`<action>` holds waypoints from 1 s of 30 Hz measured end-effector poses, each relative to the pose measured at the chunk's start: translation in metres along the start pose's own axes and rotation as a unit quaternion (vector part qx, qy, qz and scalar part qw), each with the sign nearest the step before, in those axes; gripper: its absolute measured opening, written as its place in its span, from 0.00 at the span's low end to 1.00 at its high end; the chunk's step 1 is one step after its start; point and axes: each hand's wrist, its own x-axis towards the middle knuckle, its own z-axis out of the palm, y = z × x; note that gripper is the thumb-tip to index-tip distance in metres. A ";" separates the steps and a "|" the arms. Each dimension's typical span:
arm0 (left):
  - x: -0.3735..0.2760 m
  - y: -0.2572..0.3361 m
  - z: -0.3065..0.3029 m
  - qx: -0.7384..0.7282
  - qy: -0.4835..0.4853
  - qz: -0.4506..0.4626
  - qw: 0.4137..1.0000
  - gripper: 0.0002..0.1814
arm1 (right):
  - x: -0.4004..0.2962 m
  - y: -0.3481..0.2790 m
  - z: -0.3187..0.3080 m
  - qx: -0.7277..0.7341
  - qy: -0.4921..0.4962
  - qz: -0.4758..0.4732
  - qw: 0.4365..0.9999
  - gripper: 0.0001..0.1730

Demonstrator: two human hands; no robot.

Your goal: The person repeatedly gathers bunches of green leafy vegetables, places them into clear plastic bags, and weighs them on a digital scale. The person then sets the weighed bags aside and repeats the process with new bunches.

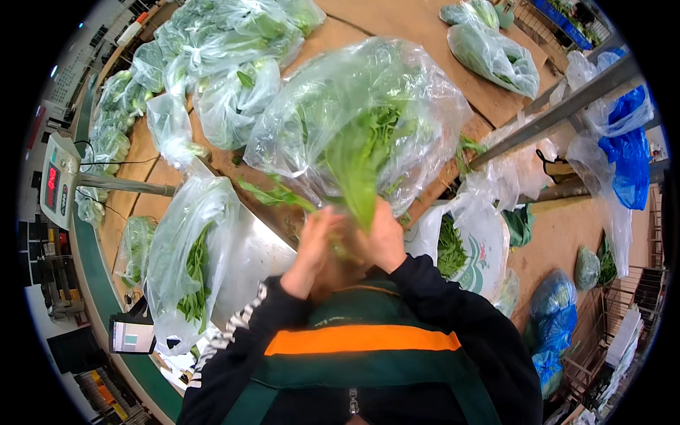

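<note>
My right hand [387, 234] is closed on a bunch of leafy greens [355, 170], whose leaves are blurred and point away from me. My left hand [314, 247] is close beside it, near the stems; blur hides whether its fingers hold anything. A large clear plastic bag [297, 117] with more greens lies on the wooden table just beyond both hands. Loose leafy stems [276, 195] stick out near my left hand. To the left, another clear bag [164, 260] of greens rests over a metal scale pan [255, 255].
Many bagged vegetables [234, 26] are piled at the back left. A scale display [57, 183] stands on a pole at the left. Two bags of greens [491, 56] lie at the back right. A metal bar [563, 106] crosses the right side, above a white sack [481, 255] of greens.
</note>
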 end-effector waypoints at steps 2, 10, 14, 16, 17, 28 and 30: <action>0.027 -0.021 0.010 0.019 -0.109 -0.034 0.993 0.18 | 0.001 -0.010 -0.003 0.019 -0.030 -0.069 0.997 0.34; 0.064 -0.037 0.020 -0.029 -0.100 -0.114 0.988 0.14 | -0.010 -0.001 -0.086 -0.085 -0.033 -0.020 0.996 0.10; 0.057 -0.035 0.010 -0.096 -0.188 -0.141 0.967 0.16 | -0.061 0.045 -0.163 -0.266 -0.011 0.107 0.958 0.10; 0.055 -0.033 0.008 -0.091 -0.206 -0.142 0.964 0.17 | -0.098 0.060 -0.181 -0.387 -0.183 0.191 0.883 0.13; 0.054 -0.031 0.008 -0.090 -0.213 -0.140 0.963 0.18 | -0.103 0.054 -0.185 -0.452 -0.261 0.225 0.823 0.14; 0.047 -0.005 0.002 0.047 -0.152 -0.107 0.981 0.15 | 0.011 0.048 -0.017 0.438 -0.242 0.293 0.815 0.29; 0.050 0.002 -0.003 0.028 -0.169 -0.146 0.974 0.16 | 0.014 0.056 -0.020 0.458 -0.260 0.334 0.781 0.25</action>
